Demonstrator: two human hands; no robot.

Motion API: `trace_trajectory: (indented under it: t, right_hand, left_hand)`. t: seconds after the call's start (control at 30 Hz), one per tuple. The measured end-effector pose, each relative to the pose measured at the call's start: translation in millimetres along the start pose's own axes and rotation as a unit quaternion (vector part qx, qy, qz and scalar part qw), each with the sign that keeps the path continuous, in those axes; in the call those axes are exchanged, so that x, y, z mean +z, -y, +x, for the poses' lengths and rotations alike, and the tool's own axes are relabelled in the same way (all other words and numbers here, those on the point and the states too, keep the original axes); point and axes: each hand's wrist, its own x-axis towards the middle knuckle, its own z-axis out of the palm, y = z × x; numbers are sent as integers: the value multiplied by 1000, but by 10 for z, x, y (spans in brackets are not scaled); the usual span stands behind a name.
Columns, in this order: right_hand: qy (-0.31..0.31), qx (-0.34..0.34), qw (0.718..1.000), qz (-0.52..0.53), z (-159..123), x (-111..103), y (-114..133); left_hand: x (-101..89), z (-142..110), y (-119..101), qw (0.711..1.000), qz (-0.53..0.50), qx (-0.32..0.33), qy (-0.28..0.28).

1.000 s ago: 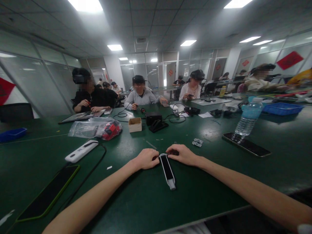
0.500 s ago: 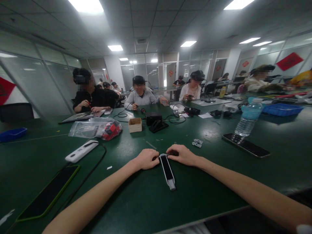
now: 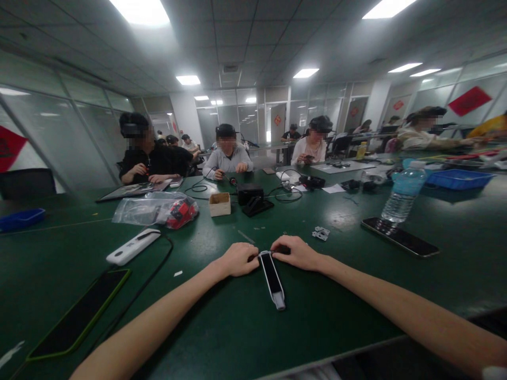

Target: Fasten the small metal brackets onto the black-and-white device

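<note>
A long narrow device [image 3: 272, 279], black on top with a white rim, lies on the green table [image 3: 336, 316] straight in front of me. My left hand [image 3: 236, 259] rests curled against the far end of the device on its left side. My right hand [image 3: 295, 252] is curled at the same end on the right, its fingertips pinched on a small dark part there. Both forearms stretch across the table toward it.
A small metal bracket [image 3: 320, 231] lies beyond my right hand. A phone [image 3: 400, 237] and a water bottle [image 3: 404, 192] are at right. At left are a white device [image 3: 133, 246] with a black cable, a green-edged phone [image 3: 75, 316] and a plastic bag [image 3: 156, 209]. Several people sit across the table.
My hands and the device have stayed put. The person in grey across the table has drawn an outstretched arm back in.
</note>
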Motion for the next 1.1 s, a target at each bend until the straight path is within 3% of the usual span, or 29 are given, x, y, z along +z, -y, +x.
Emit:
trace_trajectory:
  t: [0.6, 0.9, 1.1]
  right_hand:
    - [3, -21, 999, -40, 1, -4, -66]
    - [35, -47, 995, -82, 4, -99, -73]
    - [-31, -40, 989, -140, -6, -319, -178]
  left_hand:
    - [19, 2, 14, 1000, 11, 2, -4]
    - [32, -4, 25, 1000, 14, 5, -9]
    - [29, 0, 16, 1000, 14, -4, -4]
